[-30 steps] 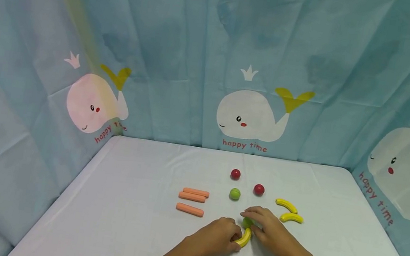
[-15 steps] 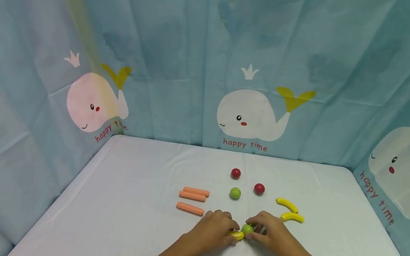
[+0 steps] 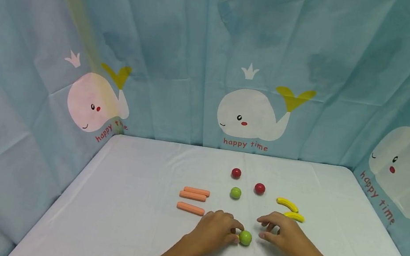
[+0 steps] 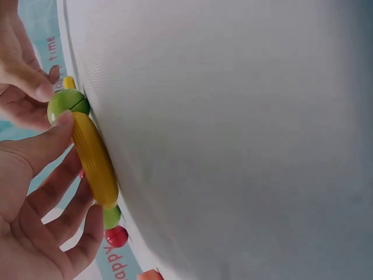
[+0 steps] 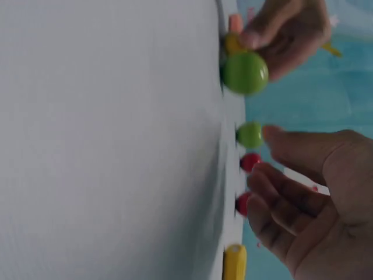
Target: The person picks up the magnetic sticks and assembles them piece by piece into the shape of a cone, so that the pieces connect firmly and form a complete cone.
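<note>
Creased white tablecloth (image 3: 113, 221), left hand (image 3: 214, 230) pinching a curved, ridged banana (image 4: 96, 160) by a shiny green ball (image 3: 245, 238), right hand (image 3: 289, 240) just loose.

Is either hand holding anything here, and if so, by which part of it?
The left hand holds a yellow banana, thumb at the end beside the nearer green ball, fingers along its side. The right hand holds nothing.
</note>
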### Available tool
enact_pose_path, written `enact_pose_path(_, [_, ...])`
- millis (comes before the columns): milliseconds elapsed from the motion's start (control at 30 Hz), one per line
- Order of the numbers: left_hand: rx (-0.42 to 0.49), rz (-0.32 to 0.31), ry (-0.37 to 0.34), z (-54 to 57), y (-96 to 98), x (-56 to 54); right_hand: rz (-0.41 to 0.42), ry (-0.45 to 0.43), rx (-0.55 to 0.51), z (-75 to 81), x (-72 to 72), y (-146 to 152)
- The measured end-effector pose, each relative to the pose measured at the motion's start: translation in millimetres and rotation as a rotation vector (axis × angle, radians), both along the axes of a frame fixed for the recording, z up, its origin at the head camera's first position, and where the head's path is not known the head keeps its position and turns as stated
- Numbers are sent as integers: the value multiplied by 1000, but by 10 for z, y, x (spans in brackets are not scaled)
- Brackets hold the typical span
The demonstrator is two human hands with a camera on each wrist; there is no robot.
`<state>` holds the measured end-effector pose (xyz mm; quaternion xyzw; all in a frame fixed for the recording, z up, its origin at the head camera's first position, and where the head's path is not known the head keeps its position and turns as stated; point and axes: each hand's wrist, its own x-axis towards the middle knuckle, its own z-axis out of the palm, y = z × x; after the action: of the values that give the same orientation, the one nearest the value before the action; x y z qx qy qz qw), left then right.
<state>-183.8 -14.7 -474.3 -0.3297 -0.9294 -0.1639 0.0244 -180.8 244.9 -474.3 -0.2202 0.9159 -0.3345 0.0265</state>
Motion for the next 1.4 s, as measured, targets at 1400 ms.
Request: enact_pose_path(1400, [2, 89, -173, 29, 87, 49, -321, -113, 191, 75, -268, 572])
